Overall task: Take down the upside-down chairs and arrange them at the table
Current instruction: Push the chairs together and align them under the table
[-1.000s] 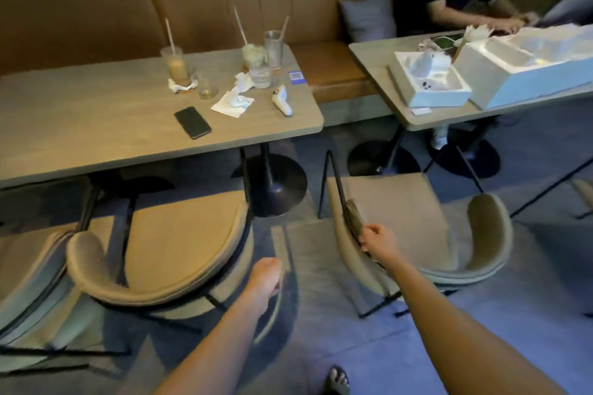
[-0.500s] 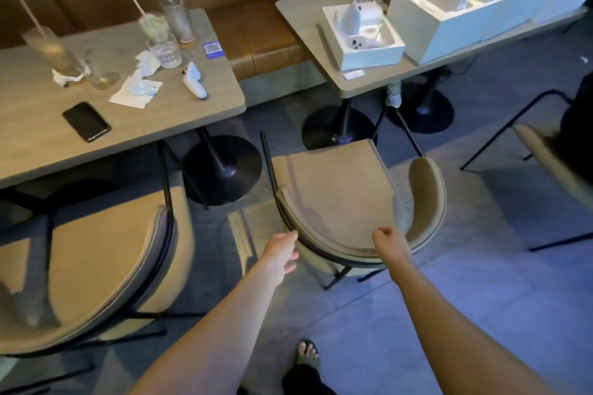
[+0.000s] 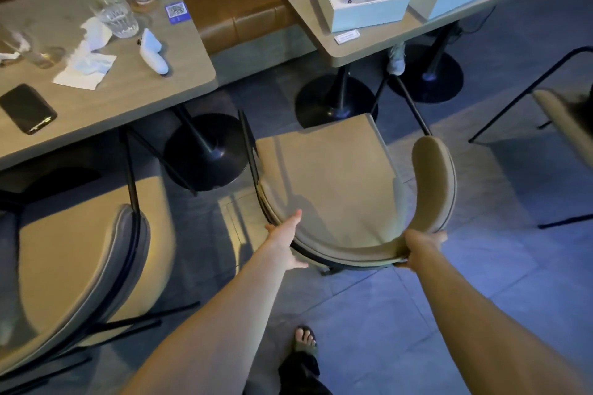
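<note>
Open floor (image 3: 417, 314) behind chair (image 3: 337, 179); table pedestals (image 3: 335, 99) block ahead

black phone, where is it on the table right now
In the head view the black phone lies flat at the far left, near the front edge of the left table, just left of the white napkin.

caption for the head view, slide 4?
Both hands, left and right, grip the curved backrest of a tan chair standing between two tables.

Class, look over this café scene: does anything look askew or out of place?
Yes. The tan chair held by both hands stands angled in the gap between the two tables, not squared to either. Crumpled napkins litter the left table.
</note>
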A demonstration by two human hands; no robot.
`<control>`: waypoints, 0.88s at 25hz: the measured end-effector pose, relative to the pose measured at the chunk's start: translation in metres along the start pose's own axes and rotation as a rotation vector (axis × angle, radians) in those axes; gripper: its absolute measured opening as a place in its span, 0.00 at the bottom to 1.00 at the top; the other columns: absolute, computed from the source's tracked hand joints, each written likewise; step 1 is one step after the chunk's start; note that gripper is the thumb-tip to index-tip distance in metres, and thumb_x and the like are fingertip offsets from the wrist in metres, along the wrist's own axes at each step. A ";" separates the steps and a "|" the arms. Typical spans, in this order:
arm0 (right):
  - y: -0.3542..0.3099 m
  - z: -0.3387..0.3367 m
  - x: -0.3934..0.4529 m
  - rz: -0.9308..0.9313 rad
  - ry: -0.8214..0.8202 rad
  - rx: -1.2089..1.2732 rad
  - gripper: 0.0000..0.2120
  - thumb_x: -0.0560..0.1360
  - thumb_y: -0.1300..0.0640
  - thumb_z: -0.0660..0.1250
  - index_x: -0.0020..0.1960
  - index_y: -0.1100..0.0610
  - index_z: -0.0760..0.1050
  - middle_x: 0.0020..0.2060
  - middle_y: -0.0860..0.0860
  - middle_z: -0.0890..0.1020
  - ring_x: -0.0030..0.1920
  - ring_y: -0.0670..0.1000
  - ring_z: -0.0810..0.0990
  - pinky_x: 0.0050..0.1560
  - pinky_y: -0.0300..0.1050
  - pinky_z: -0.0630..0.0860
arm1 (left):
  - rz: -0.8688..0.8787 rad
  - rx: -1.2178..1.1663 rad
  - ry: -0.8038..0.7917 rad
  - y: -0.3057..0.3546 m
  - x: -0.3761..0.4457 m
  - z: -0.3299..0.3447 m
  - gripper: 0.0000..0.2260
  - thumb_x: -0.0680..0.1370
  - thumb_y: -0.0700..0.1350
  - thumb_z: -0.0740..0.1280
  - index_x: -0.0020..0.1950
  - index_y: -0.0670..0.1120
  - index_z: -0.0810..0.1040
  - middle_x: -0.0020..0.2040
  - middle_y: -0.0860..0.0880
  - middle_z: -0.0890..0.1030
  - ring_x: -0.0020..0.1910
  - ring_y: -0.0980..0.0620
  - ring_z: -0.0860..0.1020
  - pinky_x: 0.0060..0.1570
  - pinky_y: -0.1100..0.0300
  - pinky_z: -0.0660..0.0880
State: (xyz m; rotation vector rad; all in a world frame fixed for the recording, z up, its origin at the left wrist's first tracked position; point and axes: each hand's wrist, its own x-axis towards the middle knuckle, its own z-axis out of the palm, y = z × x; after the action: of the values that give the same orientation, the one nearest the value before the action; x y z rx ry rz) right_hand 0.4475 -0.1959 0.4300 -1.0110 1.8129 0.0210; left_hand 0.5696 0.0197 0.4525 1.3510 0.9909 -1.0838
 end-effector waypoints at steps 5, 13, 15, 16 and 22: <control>-0.004 0.009 0.002 0.021 0.040 -0.034 0.35 0.75 0.71 0.59 0.74 0.46 0.54 0.67 0.64 0.69 0.60 0.70 0.74 0.46 0.77 0.76 | -0.036 0.001 0.012 0.007 0.015 0.007 0.29 0.75 0.39 0.71 0.72 0.47 0.63 0.73 0.41 0.65 0.68 0.34 0.67 0.54 0.28 0.73; 0.012 0.043 0.005 0.114 0.017 -0.195 0.30 0.81 0.62 0.55 0.80 0.48 0.50 0.73 0.61 0.69 0.66 0.65 0.74 0.60 0.69 0.74 | 0.003 -0.045 0.023 0.021 0.006 -0.025 0.21 0.76 0.34 0.68 0.67 0.44 0.66 0.70 0.39 0.65 0.66 0.35 0.69 0.50 0.34 0.77; 0.015 0.055 -0.005 0.108 -0.022 -0.193 0.30 0.80 0.63 0.55 0.79 0.52 0.51 0.72 0.62 0.70 0.66 0.67 0.74 0.58 0.69 0.75 | 0.010 -0.064 0.042 0.026 0.007 -0.037 0.20 0.76 0.33 0.68 0.66 0.43 0.67 0.71 0.39 0.65 0.67 0.34 0.68 0.51 0.34 0.77; 0.017 0.062 -0.009 0.097 -0.021 -0.190 0.30 0.79 0.64 0.56 0.79 0.53 0.52 0.71 0.62 0.70 0.65 0.68 0.74 0.57 0.70 0.75 | 0.010 -0.068 0.045 0.027 0.008 -0.045 0.20 0.76 0.33 0.67 0.65 0.42 0.67 0.71 0.39 0.65 0.67 0.34 0.68 0.52 0.34 0.77; 0.015 0.096 -0.055 0.005 -0.026 -0.101 0.36 0.76 0.68 0.62 0.77 0.50 0.51 0.66 0.65 0.72 0.60 0.68 0.77 0.45 0.72 0.78 | 0.011 -0.100 0.041 0.039 0.010 -0.095 0.16 0.77 0.34 0.66 0.64 0.40 0.68 0.67 0.39 0.71 0.64 0.35 0.73 0.56 0.35 0.75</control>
State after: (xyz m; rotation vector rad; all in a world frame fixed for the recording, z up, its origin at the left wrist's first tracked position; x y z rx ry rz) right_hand 0.5174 -0.1098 0.4198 -1.0720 1.8053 0.1292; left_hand 0.6164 0.1121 0.4513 1.2998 1.0532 -0.9890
